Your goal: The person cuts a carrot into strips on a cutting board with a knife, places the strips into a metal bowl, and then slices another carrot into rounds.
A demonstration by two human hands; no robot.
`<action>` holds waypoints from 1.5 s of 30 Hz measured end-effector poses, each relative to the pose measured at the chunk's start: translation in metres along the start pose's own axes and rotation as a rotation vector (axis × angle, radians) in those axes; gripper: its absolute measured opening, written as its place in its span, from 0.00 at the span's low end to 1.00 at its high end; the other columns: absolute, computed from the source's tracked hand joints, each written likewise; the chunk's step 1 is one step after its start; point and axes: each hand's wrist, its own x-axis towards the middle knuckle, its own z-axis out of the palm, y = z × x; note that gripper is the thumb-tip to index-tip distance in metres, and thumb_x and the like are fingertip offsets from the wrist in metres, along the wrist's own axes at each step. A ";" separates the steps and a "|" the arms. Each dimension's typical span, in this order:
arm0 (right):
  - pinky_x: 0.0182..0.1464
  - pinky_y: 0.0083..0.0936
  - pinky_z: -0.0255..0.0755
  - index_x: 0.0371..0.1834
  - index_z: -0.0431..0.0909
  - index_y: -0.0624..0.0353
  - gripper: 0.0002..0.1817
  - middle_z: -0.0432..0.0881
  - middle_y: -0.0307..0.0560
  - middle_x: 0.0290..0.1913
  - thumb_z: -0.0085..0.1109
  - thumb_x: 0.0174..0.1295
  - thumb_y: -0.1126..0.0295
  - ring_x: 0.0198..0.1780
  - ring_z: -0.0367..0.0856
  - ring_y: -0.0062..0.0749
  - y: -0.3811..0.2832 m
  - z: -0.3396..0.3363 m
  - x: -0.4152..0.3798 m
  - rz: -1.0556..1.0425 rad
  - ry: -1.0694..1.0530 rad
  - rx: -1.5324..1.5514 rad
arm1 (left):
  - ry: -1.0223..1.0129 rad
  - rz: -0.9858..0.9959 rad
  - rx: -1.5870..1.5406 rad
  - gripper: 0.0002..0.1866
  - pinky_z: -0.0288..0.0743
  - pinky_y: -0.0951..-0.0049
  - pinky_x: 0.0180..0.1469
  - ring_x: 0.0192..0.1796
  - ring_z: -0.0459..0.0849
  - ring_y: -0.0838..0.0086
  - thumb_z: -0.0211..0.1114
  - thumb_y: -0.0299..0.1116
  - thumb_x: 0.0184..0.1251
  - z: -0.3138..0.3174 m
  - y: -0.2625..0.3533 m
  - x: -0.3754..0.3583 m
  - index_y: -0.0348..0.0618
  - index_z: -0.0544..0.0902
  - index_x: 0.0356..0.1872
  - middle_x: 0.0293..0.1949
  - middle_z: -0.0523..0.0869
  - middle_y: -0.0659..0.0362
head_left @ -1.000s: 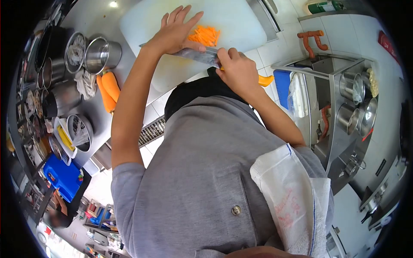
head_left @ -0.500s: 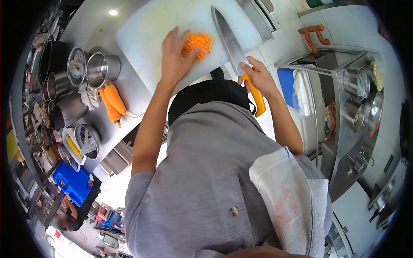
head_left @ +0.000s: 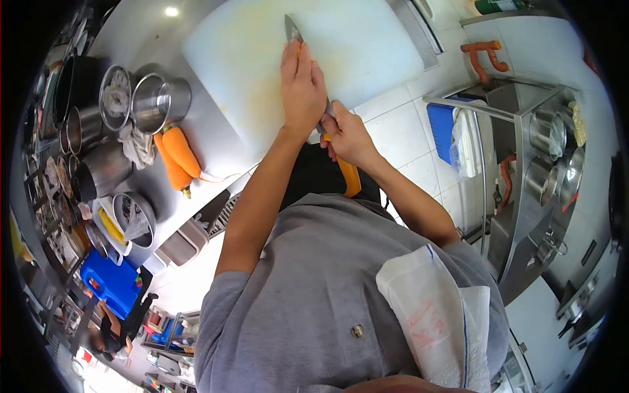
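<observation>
My right hand (head_left: pixel 347 135) grips a chef's knife by its yellow handle (head_left: pixel 350 177), close to the body at the near edge of the white cutting board (head_left: pixel 373 52). The knife's blade (head_left: pixel 292 27) runs up and slightly left across the board, its tip showing past my left fingers. Over the blade lies my left hand (head_left: pixel 303 92), fingers long and close together, cupped on cut carrot strips (head_left: pixel 299 50). Only slivers of orange show there; most of the strips are hidden under the hand.
Left of the board on the steel counter (head_left: pixel 203 147) lie whole carrots (head_left: pixel 180 154). Beside them stand steel pots (head_left: pixel 159 103) and a crumpled cloth (head_left: pixel 137 145). To the right is a steel rack (head_left: pixel 517 111) with pans. A person (head_left: pixel 108 331) is at the lower left.
The knife has swung left and now lies under my left hand, where the carrot strips were. My left hand has moved right and closed over the strips. Both hands are now together.
</observation>
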 end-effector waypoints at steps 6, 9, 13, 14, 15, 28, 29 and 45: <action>0.18 0.23 0.71 0.42 0.66 0.59 0.06 0.77 0.44 0.24 0.41 0.77 0.70 0.18 0.74 0.23 -0.010 0.028 0.002 0.052 0.003 0.072 | 0.110 -0.155 -0.160 0.20 0.69 0.57 0.69 0.69 0.72 0.44 0.57 0.25 0.70 -0.017 -0.003 0.000 0.28 0.77 0.61 0.66 0.74 0.37; 0.18 0.23 0.70 0.42 0.66 0.59 0.06 0.77 0.44 0.24 0.43 0.77 0.70 0.17 0.74 0.22 -0.037 0.047 0.001 -0.031 -0.051 0.011 | 0.229 -0.181 -0.193 0.19 0.73 0.60 0.65 0.65 0.77 0.47 0.56 0.25 0.71 -0.050 -0.012 0.011 0.29 0.79 0.60 0.66 0.75 0.38; 0.18 0.29 0.72 0.40 0.65 0.61 0.06 0.77 0.47 0.20 0.48 0.73 0.71 0.15 0.77 0.29 -0.083 0.088 0.020 -0.231 -0.177 -0.055 | 0.462 -0.053 0.021 0.19 0.76 0.63 0.62 0.62 0.81 0.50 0.56 0.27 0.72 -0.126 -0.034 0.037 0.29 0.79 0.60 0.63 0.78 0.39; 0.18 0.29 0.72 0.40 0.65 0.61 0.06 0.77 0.47 0.20 0.48 0.73 0.71 0.15 0.77 0.29 -0.097 0.101 0.026 -0.249 -0.183 -0.066 | 0.500 -0.054 0.057 0.18 0.75 0.63 0.62 0.61 0.81 0.51 0.56 0.27 0.72 -0.146 -0.041 0.044 0.29 0.80 0.59 0.61 0.80 0.39; 0.18 0.31 0.72 0.39 0.65 0.61 0.06 0.78 0.48 0.20 0.48 0.73 0.71 0.16 0.78 0.32 -0.109 0.113 0.031 -0.287 -0.215 -0.109 | 0.537 -0.057 0.092 0.18 0.75 0.63 0.62 0.61 0.82 0.51 0.56 0.28 0.72 -0.164 -0.050 0.050 0.29 0.81 0.58 0.59 0.81 0.40; 0.20 0.32 0.75 0.43 0.67 0.65 0.08 0.79 0.49 0.23 0.45 0.72 0.69 0.17 0.77 0.31 -0.165 0.135 0.056 -0.348 -0.183 -0.407 | 0.592 -0.314 0.249 0.12 0.80 0.58 0.49 0.41 0.86 0.46 0.61 0.30 0.64 -0.227 -0.135 0.064 0.36 0.89 0.42 0.39 0.87 0.41; 0.20 0.32 0.75 0.43 0.67 0.65 0.08 0.79 0.49 0.23 0.45 0.72 0.69 0.17 0.77 0.31 -0.165 0.131 0.058 -0.350 -0.180 -0.405 | 0.595 -0.323 0.219 0.12 0.80 0.58 0.48 0.40 0.87 0.47 0.62 0.31 0.63 -0.230 -0.135 0.065 0.37 0.89 0.40 0.37 0.87 0.41; 0.27 0.38 0.79 0.68 0.74 0.40 0.29 0.75 0.55 0.33 0.63 0.60 0.62 0.28 0.83 0.46 -0.064 0.060 0.079 -0.942 0.275 -1.243 | 1.076 -0.316 -0.622 0.10 0.75 0.65 0.63 0.55 0.80 0.64 0.42 0.22 0.76 -0.228 -0.154 0.060 0.36 0.65 0.54 0.53 0.76 0.46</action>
